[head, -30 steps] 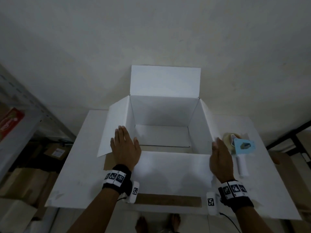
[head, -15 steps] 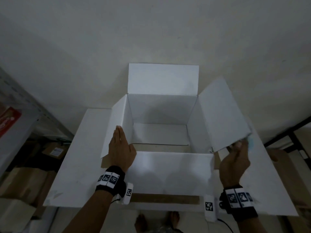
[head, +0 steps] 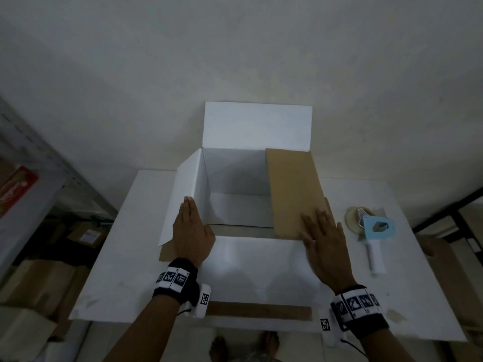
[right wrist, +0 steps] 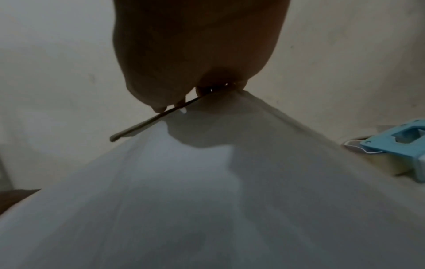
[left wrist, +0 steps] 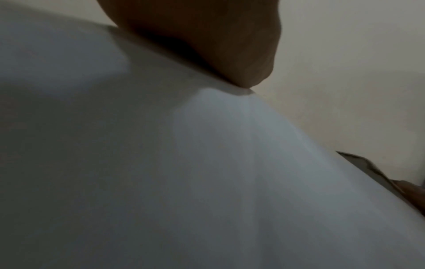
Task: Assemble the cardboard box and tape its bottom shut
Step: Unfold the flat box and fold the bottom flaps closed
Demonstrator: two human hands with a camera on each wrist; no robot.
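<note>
Four flaps stand around the open top of the cardboard box (head: 235,199), which sits on the white table (head: 109,270), far from the near edge. One flap, the right flap (head: 295,192), is folded in over the opening, with its brown side up. It is pressed down by the right hand (head: 325,246), which lies flat with the fingers spread. In the right wrist view, the fingertips (right wrist: 158,107) are seen past the edge of this flap. The left flap (head: 183,194) is not yet folded; it leans out. It is touched by the left hand (head: 190,231), which is flat with the fingers held together. The far flap (head: 257,125) stands straight up, and the near flap (head: 261,262) lies out flat toward the person.

It looks like the short flaps are being folded first. To do this well, the right flap should be kept level while the left flap is pushed in to match it. Then the near and far flaps should be brought down so their edges meet in the middle. The tape dispenser (head: 372,231) is waiting on the table, just to the right of the box, and is not yet needed.
</note>
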